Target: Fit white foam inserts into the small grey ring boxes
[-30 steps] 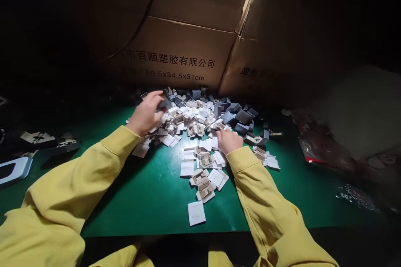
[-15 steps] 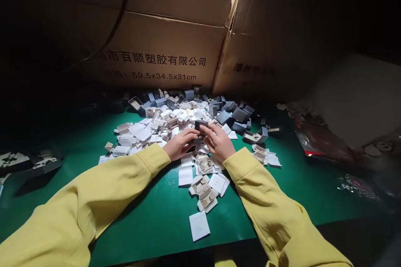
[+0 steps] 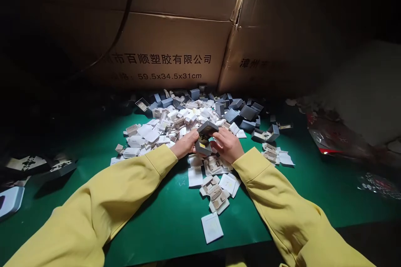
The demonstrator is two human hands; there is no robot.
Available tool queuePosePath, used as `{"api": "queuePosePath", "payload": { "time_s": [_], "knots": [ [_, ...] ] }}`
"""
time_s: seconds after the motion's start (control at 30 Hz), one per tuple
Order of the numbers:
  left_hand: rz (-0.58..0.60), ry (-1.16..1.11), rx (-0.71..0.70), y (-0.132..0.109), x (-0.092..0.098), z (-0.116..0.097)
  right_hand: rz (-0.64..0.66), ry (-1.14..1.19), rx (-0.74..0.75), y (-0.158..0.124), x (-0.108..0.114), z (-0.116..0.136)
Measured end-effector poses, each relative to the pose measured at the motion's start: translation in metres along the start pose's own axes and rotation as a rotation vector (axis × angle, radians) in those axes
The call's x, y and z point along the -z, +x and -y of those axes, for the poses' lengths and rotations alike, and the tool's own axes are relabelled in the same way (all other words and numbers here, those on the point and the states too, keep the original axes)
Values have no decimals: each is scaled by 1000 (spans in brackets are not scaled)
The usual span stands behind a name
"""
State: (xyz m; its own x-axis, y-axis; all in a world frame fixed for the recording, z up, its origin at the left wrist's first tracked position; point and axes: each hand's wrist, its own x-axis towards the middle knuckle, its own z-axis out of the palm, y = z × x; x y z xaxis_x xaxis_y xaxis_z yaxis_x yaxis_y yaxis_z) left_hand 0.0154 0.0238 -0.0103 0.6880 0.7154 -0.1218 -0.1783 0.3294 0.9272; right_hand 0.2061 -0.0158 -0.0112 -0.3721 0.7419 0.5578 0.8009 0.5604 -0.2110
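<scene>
A small dark grey box [image 3: 203,146] with its lid raised is held between both hands above the green table [image 3: 163,217]. My left hand [image 3: 185,144] grips its left side. On its right side, my right hand [image 3: 228,144] has its fingers closed on the lid and edge. Something dark and a bit of yellow show inside the box. Behind and around the hands lies a heap of white folded papers and card inserts [image 3: 147,132]. Dark blue-grey boxes [image 3: 249,112] are piled at the back of the heap.
Large cardboard cartons [image 3: 175,41] stand along the back. Open boxes [image 3: 28,162] and a white object [image 3: 11,201] are at the left. A red plastic bag [image 3: 332,133] lies at the right. Several card pieces [image 3: 216,194] and a white paper [image 3: 212,227] lie in front.
The box in my hands now shows its lid raised and its inside, where before it looked shut and mostly covered by fingers. The whole view has shifted slightly, moving the scene rightward.
</scene>
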Motion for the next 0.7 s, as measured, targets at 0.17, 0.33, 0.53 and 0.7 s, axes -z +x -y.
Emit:
{"api": "queuePosePath", "payload": {
  "time_s": [0.17, 0.33, 0.53, 0.7],
  "knots": [
    [-40, -129, 5, 1, -4, -5, -25, 18, -6, 0, 0, -3],
    [-190, -181, 60, 5, -2, -12, -116, 126, -5, -3, -3, -8],
    [-225, -257, 176, 6, -1, -16, -154, 90, -181, 0, -6, -8],
    [-224, -286, 178, 6, -1, -18, -40, -16, -328, 1, -8, -12]
  ]
}}
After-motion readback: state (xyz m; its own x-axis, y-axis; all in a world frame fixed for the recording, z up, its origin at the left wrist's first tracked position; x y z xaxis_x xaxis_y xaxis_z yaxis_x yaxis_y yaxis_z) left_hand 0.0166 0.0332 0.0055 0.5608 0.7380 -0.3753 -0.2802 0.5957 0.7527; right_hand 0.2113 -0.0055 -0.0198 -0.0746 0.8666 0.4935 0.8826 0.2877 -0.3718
